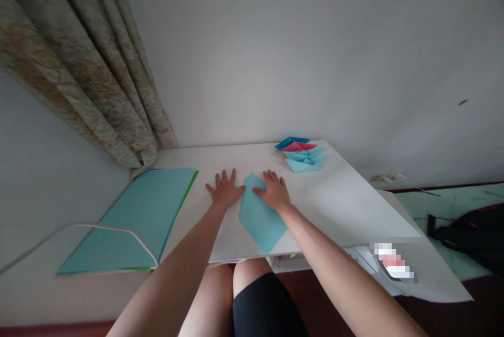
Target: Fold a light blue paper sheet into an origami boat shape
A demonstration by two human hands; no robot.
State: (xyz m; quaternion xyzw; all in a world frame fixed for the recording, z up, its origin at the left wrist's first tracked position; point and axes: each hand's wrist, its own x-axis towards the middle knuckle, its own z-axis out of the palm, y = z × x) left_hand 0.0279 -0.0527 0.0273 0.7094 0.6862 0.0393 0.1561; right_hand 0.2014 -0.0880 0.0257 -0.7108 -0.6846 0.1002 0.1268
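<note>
right hand [276,194] flat on blue paper [261,224], left hand [225,191] beside

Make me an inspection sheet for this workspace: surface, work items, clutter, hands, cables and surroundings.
Surface: white table against a wall.
Work items: folded light-blue paper; paper boats at far right; sheet stack at left.
Clutter: blurred item near the right front, unidentifiable.
Hands: left hand spread, thumb by the paper's left edge; right hand on the paper.
Cables: white cable across the sheet stack.
Surroundings: curtain left; black bag right.
</note>
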